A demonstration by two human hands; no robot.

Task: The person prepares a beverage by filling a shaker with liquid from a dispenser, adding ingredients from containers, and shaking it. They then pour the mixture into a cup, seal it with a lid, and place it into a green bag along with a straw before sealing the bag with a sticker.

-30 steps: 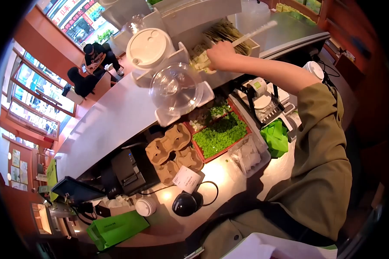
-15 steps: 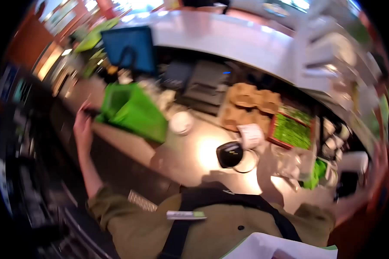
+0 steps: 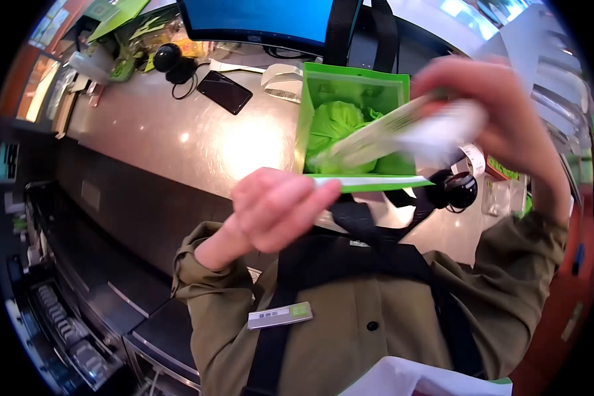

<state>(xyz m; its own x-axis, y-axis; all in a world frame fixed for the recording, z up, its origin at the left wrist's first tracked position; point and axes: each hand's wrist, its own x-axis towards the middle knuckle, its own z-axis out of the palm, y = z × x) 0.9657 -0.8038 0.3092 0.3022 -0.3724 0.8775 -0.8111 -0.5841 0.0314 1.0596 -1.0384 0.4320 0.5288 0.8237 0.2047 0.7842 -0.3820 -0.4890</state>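
A green bag [image 3: 301, 125] stands open on the metal counter, with a bright green plastic bundle [image 3: 336, 125] inside. My left hand [image 3: 274, 204] pinches the bag's near rim between thumb and fingers. Above the bag's right side, my right hand [image 3: 492, 99] holds a pale, flat packet [image 3: 386, 132], blurred by motion. The packet's lower left end reaches into the bag opening, beside the bundle. What exactly the packet is cannot be made out.
A black phone [image 3: 224, 92] lies on the counter [image 3: 158, 138], near a black round device [image 3: 167, 58]. A monitor [image 3: 257, 18] stands behind. Right of the bag are another black round device [image 3: 461, 190] and clear containers [image 3: 496, 197].
The view has shifted towards the monitor. The green bag now stands open in front of me. My left hand has moved to its rim, and my right hand has come in from the far right with a packet.
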